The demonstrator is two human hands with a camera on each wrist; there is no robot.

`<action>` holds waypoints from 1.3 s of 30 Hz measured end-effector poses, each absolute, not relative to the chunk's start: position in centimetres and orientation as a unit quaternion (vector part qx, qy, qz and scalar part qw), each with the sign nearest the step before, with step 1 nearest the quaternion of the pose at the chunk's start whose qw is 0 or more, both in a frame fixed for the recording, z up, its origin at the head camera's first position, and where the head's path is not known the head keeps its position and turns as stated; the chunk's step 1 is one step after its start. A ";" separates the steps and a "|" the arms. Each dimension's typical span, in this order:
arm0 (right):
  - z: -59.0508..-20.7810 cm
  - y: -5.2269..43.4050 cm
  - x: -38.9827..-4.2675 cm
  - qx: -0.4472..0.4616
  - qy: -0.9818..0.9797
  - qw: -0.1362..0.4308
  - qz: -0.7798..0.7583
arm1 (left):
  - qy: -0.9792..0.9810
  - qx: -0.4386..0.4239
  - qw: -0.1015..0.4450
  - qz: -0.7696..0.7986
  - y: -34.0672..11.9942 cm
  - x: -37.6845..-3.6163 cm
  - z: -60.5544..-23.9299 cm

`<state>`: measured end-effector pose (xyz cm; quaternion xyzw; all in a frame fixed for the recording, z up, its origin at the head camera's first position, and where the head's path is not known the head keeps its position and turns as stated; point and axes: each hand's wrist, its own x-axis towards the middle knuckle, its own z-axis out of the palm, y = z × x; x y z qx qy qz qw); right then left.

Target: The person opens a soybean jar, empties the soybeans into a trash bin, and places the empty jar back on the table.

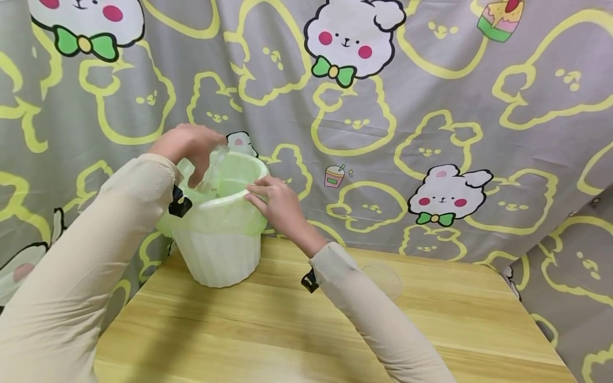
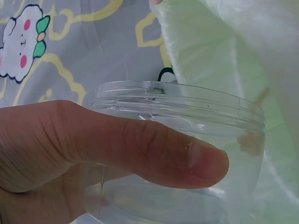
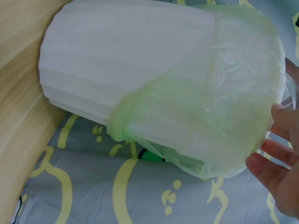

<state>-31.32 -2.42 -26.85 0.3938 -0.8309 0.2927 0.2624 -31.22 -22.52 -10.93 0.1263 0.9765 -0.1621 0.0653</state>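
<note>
A clear plastic jar (image 2: 177, 200) is tipped over the mouth of a white trash bin (image 1: 215, 260). My left hand (image 1: 189, 149) grips the jar, its thumb lying across the side below the threaded rim in the left wrist view. Small brownish bits cling near the jar's mouth. A thin green bag (image 3: 243, 93) lines the bin and folds down over its outside. At the bin's right edge my right hand (image 1: 280, 205) holds the rim through the bag, fingers and thumb against the edge. The bin's bottom inside is hidden.
The bin stands upright at the back left of the wooden table (image 1: 297, 330). A clear round lid (image 1: 383, 282) lies on the table beyond the right forearm. A grey cartoon-print curtain (image 1: 287, 106) hangs right behind the bin.
</note>
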 end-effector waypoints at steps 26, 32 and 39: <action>-26.9 -2.3 -31.3 0.390 -0.831 0.267 0.293 | 0.977 0.111 0.075 -0.166 -22.9 -31.0 -11.0; -26.9 -2.3 -31.3 0.389 -0.833 0.265 0.291 | 0.977 0.107 0.079 -0.164 -22.9 -30.9 -11.0; -26.8 -2.4 -31.4 0.392 -0.830 0.266 0.293 | 0.975 0.107 0.077 -0.177 -22.7 -30.9 -11.0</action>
